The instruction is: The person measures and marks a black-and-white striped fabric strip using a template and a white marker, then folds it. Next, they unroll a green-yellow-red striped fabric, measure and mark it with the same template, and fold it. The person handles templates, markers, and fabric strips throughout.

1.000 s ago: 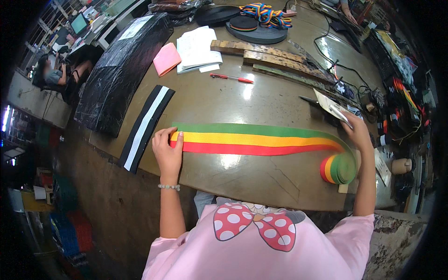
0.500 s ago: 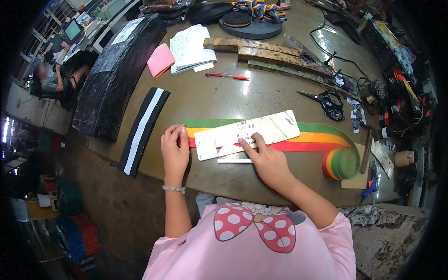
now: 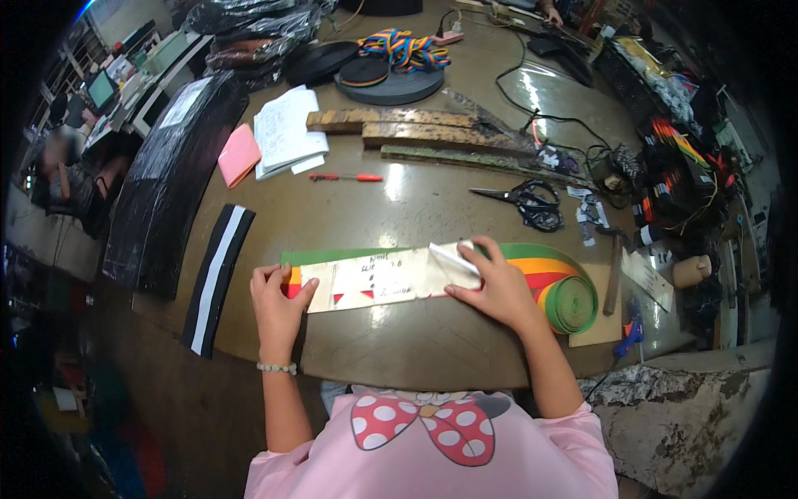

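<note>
Plainly, the card (image 3: 382, 281) (cream) extends leftward from the right hand (image 3: 502, 287).

With the pale card (image 3: 391, 276) as clock centre, the left hand (image 3: 278, 314) touches its 9 o'clock end; the right hand (image 3: 503, 287) grips its 3 o'clock end, above a striped strap (image 3: 542, 265). Roll (image 3: 573, 304) at 3, scissors (image 3: 521, 196) at 2, red pen (image 3: 345, 177) at 11.

You face a red pen (image 3: 346, 177), white papers (image 3: 287, 137) left of it; wooden bars (image 3: 426, 134) beyond it, scissors (image 3: 517, 196) to its right
</note>
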A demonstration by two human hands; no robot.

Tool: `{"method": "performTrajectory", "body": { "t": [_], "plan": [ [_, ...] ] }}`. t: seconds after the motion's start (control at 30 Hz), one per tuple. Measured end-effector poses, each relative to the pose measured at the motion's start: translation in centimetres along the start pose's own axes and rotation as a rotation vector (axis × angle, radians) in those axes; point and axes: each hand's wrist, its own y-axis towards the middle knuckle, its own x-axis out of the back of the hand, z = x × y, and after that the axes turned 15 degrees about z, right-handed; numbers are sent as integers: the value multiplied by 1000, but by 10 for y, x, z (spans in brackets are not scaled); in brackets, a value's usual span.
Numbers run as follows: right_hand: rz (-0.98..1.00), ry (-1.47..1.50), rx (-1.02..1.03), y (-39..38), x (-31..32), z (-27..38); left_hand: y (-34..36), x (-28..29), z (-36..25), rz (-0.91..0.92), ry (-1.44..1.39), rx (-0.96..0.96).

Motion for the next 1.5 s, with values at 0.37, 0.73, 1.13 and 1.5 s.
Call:
{"method": "performTrajectory", "body": {
  "t": [0.37,0.73,1.13,1.5],
  "plan": [
    [-3,-19,-75,-40,9,-4,6,-21,-20,52,-32,-143],
    [-67,111,-152,-27,9,10,-6,-26,-17,-91,-61,-65],
    [-33,84,-136,-15,1,22,0,-14,-15,-23,-417,47],
    [-55,131,-110,-13,0,26,-4,-11,-14,-46,-244,-7]
  ]
}}
